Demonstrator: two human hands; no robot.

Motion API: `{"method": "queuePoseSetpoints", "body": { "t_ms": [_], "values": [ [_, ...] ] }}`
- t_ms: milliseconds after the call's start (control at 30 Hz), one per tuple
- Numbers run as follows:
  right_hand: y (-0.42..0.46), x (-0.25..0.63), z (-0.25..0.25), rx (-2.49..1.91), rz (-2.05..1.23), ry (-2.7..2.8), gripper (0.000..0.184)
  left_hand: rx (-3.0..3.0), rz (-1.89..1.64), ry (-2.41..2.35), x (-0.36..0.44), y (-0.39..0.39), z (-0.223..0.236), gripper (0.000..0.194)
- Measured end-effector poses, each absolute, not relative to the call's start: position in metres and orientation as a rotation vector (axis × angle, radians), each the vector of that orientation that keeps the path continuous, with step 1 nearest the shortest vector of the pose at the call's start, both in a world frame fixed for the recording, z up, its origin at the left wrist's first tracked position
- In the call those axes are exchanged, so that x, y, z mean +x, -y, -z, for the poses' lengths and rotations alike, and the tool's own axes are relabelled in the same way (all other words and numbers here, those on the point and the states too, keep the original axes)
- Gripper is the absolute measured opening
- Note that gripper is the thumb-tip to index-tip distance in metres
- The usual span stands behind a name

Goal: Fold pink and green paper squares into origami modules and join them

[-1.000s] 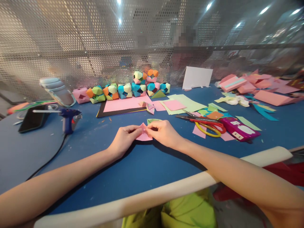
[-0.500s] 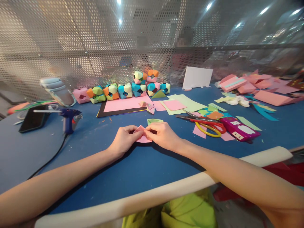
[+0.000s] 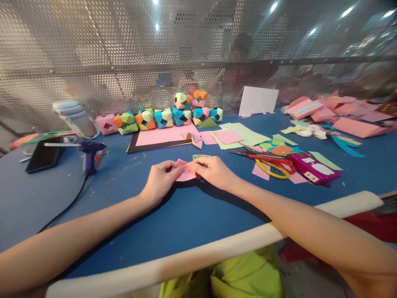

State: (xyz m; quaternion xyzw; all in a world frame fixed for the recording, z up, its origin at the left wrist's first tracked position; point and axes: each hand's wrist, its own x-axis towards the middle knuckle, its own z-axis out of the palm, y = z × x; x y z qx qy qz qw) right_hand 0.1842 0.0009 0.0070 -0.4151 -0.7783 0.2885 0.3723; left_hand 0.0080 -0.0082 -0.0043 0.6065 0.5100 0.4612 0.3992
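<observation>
A small pink piece of folded paper [image 3: 185, 176] is pinched between both my hands, just above the blue table. My left hand [image 3: 159, 180] grips its left side with thumb and fingers. My right hand [image 3: 214, 171] is closed on its right side, with the fingertips partly covering the paper. Just behind my right fingers, a light green folded paper [image 3: 200, 157] shows only its upper edge. A pink folded piece [image 3: 197, 141] lies farther back, at the corner of a stack of pink and black sheets [image 3: 161, 136].
Folded paper balls [image 3: 163, 118] stand in a row at the back. A glue gun [image 3: 89, 155], a phone [image 3: 43, 155] and a bottle [image 3: 76, 120] are on the left. Scissors [image 3: 276, 167], a purple box [image 3: 313, 168] and pink paper scraps [image 3: 335, 107] lie right. A pale padded edge [image 3: 173, 256] runs along the front.
The pink paper has tilted and shifted slightly left and up between my fingers. My right hand has turned a little and now covers more of the green paper behind.
</observation>
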Motion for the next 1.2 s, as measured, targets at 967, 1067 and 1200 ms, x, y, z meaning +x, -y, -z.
{"method": "queuePoseSetpoints", "body": {
  "t_ms": [967,1067,1200],
  "values": [
    [-0.0034,0.1837,-0.0010,-1.022,-0.588,2.009,0.031,1.373,-1.170,-1.256,0.0072,0.0032,0.0121,0.016],
    [-0.0037,0.1843,-0.0010,-1.024,-0.584,2.014,0.037,1.438,-1.147,-1.264,0.0069,0.0035,0.0118,0.014],
    [-0.0037,0.1856,-0.0013,-1.002,-0.573,2.028,0.038,1.450,-1.136,-1.206,0.0075,0.0041,0.0108,0.012]
  ]
}}
